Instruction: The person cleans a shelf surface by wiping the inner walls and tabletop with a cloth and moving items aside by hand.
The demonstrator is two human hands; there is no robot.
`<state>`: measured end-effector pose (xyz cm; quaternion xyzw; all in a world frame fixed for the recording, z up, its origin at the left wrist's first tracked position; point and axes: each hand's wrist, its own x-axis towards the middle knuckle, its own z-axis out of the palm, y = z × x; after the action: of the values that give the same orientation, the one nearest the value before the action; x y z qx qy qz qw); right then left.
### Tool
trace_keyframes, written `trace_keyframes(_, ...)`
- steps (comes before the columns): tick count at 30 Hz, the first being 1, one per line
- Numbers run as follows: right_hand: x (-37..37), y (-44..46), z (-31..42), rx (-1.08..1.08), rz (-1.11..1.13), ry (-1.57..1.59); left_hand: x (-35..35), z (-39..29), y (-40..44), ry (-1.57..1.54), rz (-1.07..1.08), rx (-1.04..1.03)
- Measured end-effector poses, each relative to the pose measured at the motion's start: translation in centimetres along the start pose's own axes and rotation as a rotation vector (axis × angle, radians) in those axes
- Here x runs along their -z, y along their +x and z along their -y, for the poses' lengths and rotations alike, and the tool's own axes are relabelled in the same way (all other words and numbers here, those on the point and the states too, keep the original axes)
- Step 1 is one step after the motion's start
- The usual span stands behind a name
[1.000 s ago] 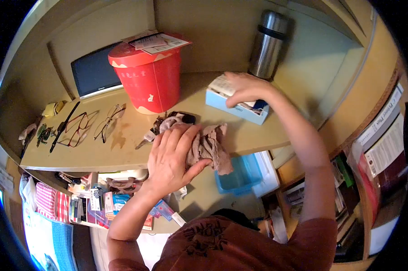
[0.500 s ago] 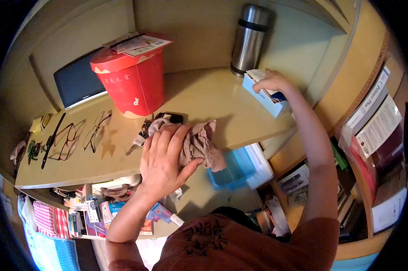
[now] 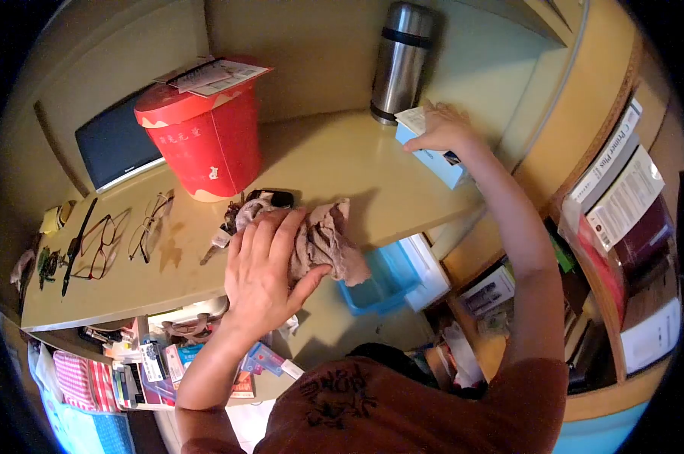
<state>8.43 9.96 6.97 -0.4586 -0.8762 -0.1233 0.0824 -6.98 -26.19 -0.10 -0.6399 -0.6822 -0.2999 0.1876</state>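
My left hand (image 3: 260, 266) lies over a crumpled brown cloth (image 3: 328, 240) near the desk's front edge, its fingers closed on it and the thumb along the near side. Keys and a black fob (image 3: 281, 198) sit just behind the cloth, partly covered. My right hand (image 3: 446, 130) reaches to a small light-blue box (image 3: 442, 168) at the right of the desk. Its thumb is against the near side and its fingers go over the top to the far side, where their tips are hidden. Papers stick out of the box.
A steel thermos (image 3: 402, 64) stands behind the box. Left of it are a red lidded bucket (image 3: 205, 147) with cards on top, a dark screen (image 3: 115, 140), two pairs of glasses (image 3: 103, 244) and a watch (image 3: 77, 250). Below are a blue bin (image 3: 383, 280) and a cluttered drawer (image 3: 149, 333).
The whole view has shifted slightly. My right hand now spreads more over the top of the blue box. My left hand stays on the cloth.
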Motion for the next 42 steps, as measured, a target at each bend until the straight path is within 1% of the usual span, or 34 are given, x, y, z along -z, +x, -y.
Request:
trace_keyframes(1,-0.2,-0.5,0.3,0.039,-0.137,-0.081,-0.1,0.1,-0.1,0.013,-0.016,-0.01)
trace_keyframes(2,0.0,-0.9,0.5,0.038,-0.135,-0.082,-0.2,0.1,-0.1,0.027,-0.032,-0.019)
trace_keyframes(4,1.0,-1.7,1.0,0.164,-0.163,-0.013,-0.2,0.1,-0.1,0.026,-0.025,-0.013)
trace_keyframes(8,0.8,-1.5,1.0,0.198,-0.111,-0.065,-0.1,0.0,-0.1,0.023,-0.023,-0.006)
trace_keyframes(10,-0.1,-1.4,0.5,0.225,-0.163,0.013,0.0,0.0,0.0,0.018,-0.016,-0.003)
trace_keyframes(13,-0.6,-1.7,0.4,0.228,-0.205,0.021,-0.1,0.0,-0.1,0.015,-0.009,0.0)
trace_keyframes(20,-2.0,0.0,-0.1,0.23,-0.192,-0.034,0.0,-0.1,-0.2,0.004,-0.005,0.019)
trace_keyframes(22,-2.3,-0.1,0.0,0.22,-0.247,-0.036,0.0,-0.1,-0.2,-0.006,-0.003,0.02)
trace_keyframes(25,-2.2,-0.5,-0.1,0.237,-0.262,-0.047,-0.1,-0.1,-0.2,0.021,-0.018,0.011)
trace_keyframes(26,-1.9,-0.6,0.0,0.238,-0.259,-0.047,-0.1,-0.2,-0.1,0.007,-0.014,0.017)
trace_keyframes(28,-0.9,-1.0,0.7,0.164,-0.169,-0.114,0.0,-0.3,-0.2,-0.004,-0.008,0.021)
trace_keyframes(29,-0.4,-1.4,1.1,0.162,-0.172,-0.112,0.0,-0.2,-0.3,0.007,-0.01,0.017)
trace_keyframes(31,0.8,-2.9,2.2,0.381,-0.508,-0.058,0.0,-0.2,0.0,0.016,-0.015,0.001)
trace_keyframes(33,1.7,-5.6,5.0,0.578,-0.678,0.264,0.0,-0.2,0.2,0.069,-0.052,-0.059)
trace_keyframes(34,2.6,-7.9,6.6,0.716,-0.563,0.48,-0.1,-0.1,0.1,0.095,-0.064,-0.066)
trace_keyframes(36,4.0,-13.4,9.8,0.953,-0.339,0.894,-0.4,-0.2,0.4,-0.021,-0.091,-0.006)
trace_keyframes(37,3.6,-15.2,11.2,1.046,-0.271,0.966,-0.7,-0.1,0.5,-0.113,-0.137,0.018)
trace_keyframes(38,3.0,-16.8,12.0,1.066,-0.277,0.917,-0.9,-0.4,0.9,-0.266,-0.193,0.086)
trace_keyframes(40,0.9,-18.2,13.2,1.003,-0.284,0.874,-0.9,-0.6,1.5,-0.585,-0.183,0.201)
trace_keyframes(42,-0.4,-17.3,13.4,0.976,-0.257,0.926,-1.0,-0.2,2.1,-0.586,-0.133,0.184)
